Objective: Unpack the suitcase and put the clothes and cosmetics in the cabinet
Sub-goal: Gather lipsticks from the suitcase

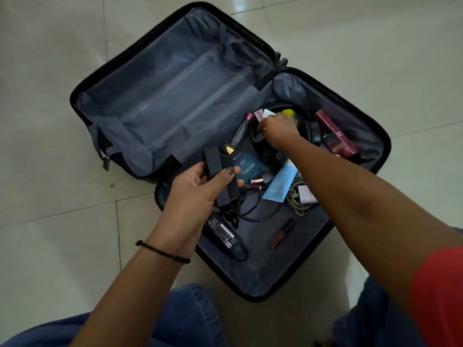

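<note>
A suitcase [360, 126] is laid open on a tiled floor [50, 71]. Its left half is lined in grey and its right half is filled with loose things. Two slim black boxes [221, 176] are gripped in the left hand [198, 191] above the near left corner of the filled half. The right hand [278, 131] is lowered among the contents with its fingers curled. Pale paper slips [265, 113] and a yellow cap [288, 112] are seen at its fingertips, but whether anything is gripped cannot be told.

Around the hands are found a clear bottle with a pink cap [244, 126], a light blue packet [279, 184], a white plug [305, 194], a lip gloss tube [281, 232] and a looped black cable [255, 212].

A printed label is borne by a black power adapter [223, 232]. White lettering is carried on a blue box [246, 165] and gold lettering on a maroon box [335, 136]. None of it can be read.
</note>
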